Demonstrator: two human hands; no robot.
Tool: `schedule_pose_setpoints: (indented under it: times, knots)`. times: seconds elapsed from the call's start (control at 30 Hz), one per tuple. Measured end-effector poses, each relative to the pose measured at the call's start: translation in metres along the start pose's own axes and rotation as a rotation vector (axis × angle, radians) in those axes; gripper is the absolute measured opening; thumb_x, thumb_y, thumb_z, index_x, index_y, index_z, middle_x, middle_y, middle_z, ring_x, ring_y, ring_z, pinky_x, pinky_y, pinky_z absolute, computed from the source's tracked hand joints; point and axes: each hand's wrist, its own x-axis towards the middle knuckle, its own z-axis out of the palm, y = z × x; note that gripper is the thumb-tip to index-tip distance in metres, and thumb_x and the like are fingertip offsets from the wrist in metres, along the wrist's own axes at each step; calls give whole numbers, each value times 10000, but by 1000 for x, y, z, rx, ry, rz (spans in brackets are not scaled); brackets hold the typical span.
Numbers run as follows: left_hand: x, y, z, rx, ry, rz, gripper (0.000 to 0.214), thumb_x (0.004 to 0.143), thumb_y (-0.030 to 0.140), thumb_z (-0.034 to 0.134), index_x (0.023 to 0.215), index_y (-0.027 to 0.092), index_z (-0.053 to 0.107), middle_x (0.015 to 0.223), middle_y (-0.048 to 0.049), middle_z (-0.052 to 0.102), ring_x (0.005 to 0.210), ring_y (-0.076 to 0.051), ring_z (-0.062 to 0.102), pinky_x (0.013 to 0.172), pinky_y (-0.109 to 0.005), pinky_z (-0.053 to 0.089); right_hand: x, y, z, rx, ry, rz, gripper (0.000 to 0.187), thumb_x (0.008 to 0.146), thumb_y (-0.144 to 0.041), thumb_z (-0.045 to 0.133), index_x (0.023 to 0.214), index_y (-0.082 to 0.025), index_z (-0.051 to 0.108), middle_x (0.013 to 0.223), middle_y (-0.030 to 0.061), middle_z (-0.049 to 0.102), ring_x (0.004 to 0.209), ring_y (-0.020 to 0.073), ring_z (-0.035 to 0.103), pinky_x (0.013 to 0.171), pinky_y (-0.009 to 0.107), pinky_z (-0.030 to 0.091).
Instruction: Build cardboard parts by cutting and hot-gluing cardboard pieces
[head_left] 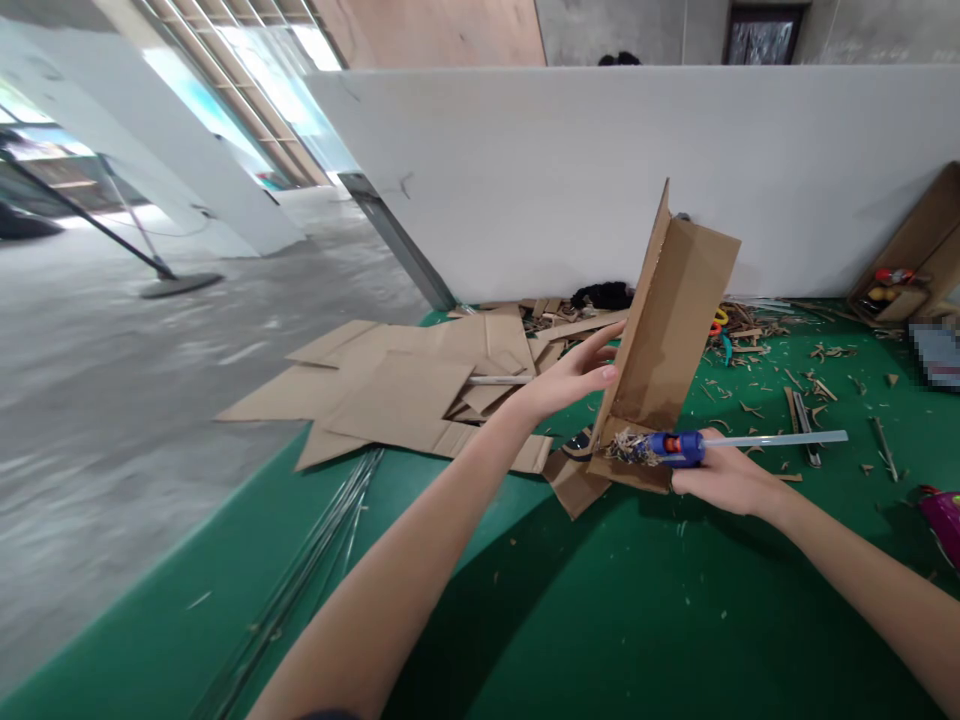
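Observation:
A folded brown cardboard piece point(660, 330) stands upright, tilted a little, with two tall walls and a short flap at its base. My left hand point(574, 375) reaches its left wall, fingers stretched out and thumb apart, the tips touching or very near the cardboard. Wrapped round the handle of a blue hot glue gun point(679, 449) is my right hand point(724, 475). A long clear glue stick point(780, 439) juts from the gun's rear. Its nozzle, clumped with scraps, points left over the base flap. The handle is mostly hidden by my fingers.
Flat cardboard sheets point(405, 395) lie stacked on the green table point(600, 620) at left, near thin clear strips point(315, 560). Cardboard scraps, scissors point(720, 318) and a utility knife point(806, 425) lie to the right. A white panel point(600, 180) stands behind.

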Motion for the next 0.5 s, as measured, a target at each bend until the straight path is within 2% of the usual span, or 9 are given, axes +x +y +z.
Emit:
schedule_pose_setpoints:
  times: [0.5]
  knots:
    - [0, -1, -2, -7, 26, 0, 934, 758, 686, 679, 1526, 277, 342, 1476, -123, 504, 1364, -389, 433, 1074, -507, 420, -5, -8, 1, -14, -64, 53, 91, 661, -208, 540, 631, -205, 454, 514, -75, 389, 485, 90, 319, 413, 241, 220]
